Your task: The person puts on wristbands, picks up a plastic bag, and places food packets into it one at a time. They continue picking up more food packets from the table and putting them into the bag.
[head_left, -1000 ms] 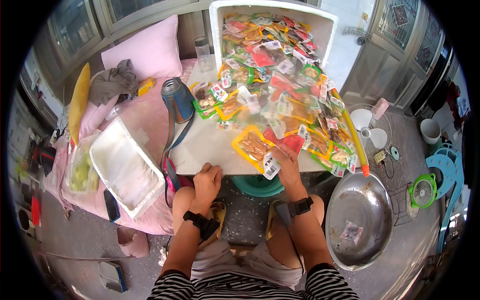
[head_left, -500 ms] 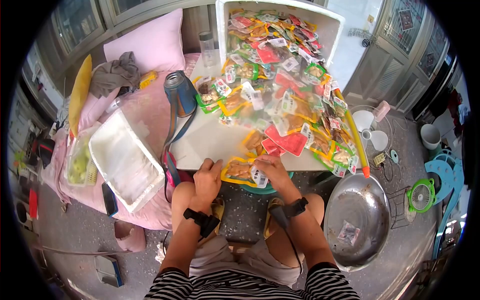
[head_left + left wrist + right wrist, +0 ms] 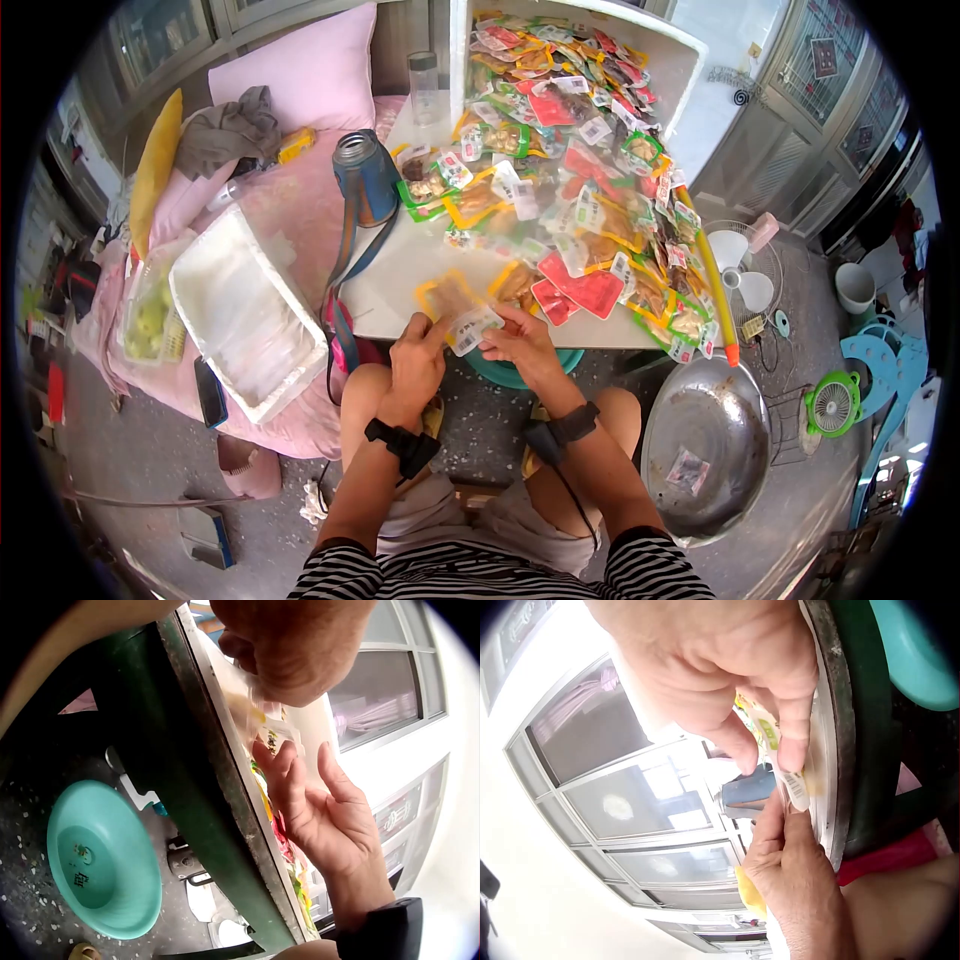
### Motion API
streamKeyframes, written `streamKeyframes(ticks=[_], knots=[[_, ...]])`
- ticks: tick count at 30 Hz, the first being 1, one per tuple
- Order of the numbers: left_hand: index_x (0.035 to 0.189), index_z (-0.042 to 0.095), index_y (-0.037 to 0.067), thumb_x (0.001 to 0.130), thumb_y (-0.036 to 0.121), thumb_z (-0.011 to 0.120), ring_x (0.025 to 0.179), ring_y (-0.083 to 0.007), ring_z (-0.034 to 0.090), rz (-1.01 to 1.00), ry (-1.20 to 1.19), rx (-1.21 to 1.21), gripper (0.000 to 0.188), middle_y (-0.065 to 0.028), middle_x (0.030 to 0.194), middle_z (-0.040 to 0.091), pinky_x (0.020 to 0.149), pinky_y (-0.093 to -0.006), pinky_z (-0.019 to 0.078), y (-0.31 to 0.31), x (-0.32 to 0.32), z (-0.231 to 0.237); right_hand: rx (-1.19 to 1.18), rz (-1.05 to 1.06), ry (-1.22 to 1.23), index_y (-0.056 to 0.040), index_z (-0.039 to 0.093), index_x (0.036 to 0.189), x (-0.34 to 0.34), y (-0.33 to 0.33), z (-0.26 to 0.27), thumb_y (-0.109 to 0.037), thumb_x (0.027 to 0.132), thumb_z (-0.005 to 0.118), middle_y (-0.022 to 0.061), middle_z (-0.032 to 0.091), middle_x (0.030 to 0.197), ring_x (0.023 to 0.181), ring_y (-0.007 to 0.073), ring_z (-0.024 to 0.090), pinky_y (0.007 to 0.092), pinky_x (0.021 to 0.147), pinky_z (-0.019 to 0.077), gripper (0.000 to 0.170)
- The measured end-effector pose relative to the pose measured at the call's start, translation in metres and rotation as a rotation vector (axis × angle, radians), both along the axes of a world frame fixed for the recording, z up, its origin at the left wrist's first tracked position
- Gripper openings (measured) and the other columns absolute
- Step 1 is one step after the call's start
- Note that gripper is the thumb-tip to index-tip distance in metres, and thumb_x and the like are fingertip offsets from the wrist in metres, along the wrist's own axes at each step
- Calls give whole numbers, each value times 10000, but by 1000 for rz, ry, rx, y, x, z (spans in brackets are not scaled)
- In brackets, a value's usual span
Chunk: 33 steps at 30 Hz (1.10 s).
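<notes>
A clear snack packet with a yellow border and a barcode label is held up over the table's front edge. My left hand pinches it near its lower left side, thumb against fingers in the right wrist view. Beside the label, my right hand has its fingers extended at the packet's right end. Its thumb stands apart from them, as the left wrist view shows. Just behind, a yellow-edged packet and red packets lie on the table.
A white foam box on its side spills many packets across the table. A blue flask stands left, an orange-tipped yellow pole lies right. Below are a teal basin and a metal basin. A foam tray rests on the bed.
The packet has come off the table toward the left hand, which now pinches it. The right hand has moved left with it, and its fingers have gone from gripping to extended.
</notes>
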<state>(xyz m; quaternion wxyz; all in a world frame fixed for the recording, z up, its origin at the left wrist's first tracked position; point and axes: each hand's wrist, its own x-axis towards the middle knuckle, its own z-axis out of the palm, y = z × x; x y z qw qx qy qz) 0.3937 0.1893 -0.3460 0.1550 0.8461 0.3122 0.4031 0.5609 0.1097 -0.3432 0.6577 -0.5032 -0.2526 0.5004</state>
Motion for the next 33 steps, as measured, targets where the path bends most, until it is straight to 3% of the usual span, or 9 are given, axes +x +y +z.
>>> streamKeyframes(ticks=[4,7,13,16,19,22,25,28,33], knots=[[1082,676,61,747,-86,586,672,-316,604,11,-7,-39,376,-131,811,536,585,-402,494,-1,0,4,-174,-5,-89,25,609,1064,10,-3,-3,-46,860,679,92,665,860,664,111,636,253,570,569,228],[1085,675,58,753,-79,587,677,-318,607,-21,2,-42,370,-133,814,539,588,-404,495,0,1,3,-110,-14,-106,12,617,1034,2,6,-8,-37,866,665,99,671,850,658,132,646,276,598,580,182],[1064,679,46,764,-63,596,683,-323,611,-68,6,-10,330,-134,814,549,593,-403,496,3,0,5,294,-200,237,36,570,1149,-37,38,-25,6,890,603,109,638,1044,928,178,651,288,722,576,263],[1050,679,39,775,-58,595,682,-330,611,-7,-15,-39,304,-135,813,551,594,-404,495,4,-1,8,294,-98,152,24,554,1200,-40,30,-30,8,903,577,95,615,1138,1040,176,601,310,827,546,299],[1044,679,38,789,-55,589,674,-336,609,48,-51,-46,287,-136,810,551,594,-404,495,6,-2,7,172,-131,-478,17,585,1162,-41,14,-4,11,867,590,89,640,1079,1039,223,593,365,842,527,295],[1052,671,44,753,-47,598,710,-332,615,57,-39,-49,320,-126,824,543,604,-416,503,6,-2,5,355,-152,-1347,0,633,1034,-43,14,16,-62,839,597,89,636,978,976,262,566,400,753,496,208],[1052,671,47,747,-41,604,723,-328,617,63,-10,-68,325,-122,832,538,610,-422,504,7,-4,6,254,-28,-1585,-32,653,920,-48,25,9,-158,827,594,85,612,892,935,275,521,401,697,431,168],[1033,681,42,777,-54,592,676,-330,605,89,-27,-47,287,-133,809,540,591,-405,489,9,-6,5,272,-141,-1693,-58,652,886,-44,43,0,-224,846,578,72,603,868,887,249,503,373,666,389,186],[1033,679,38,788,-47,598,683,-348,599,135,-36,-8,272,-133,823,541,598,-428,493,9,-8,6,332,-60,-1466,-7,649,948,-41,30,0,-172,831,604,110,633,1009,974,298,524,437,821,421,207]])
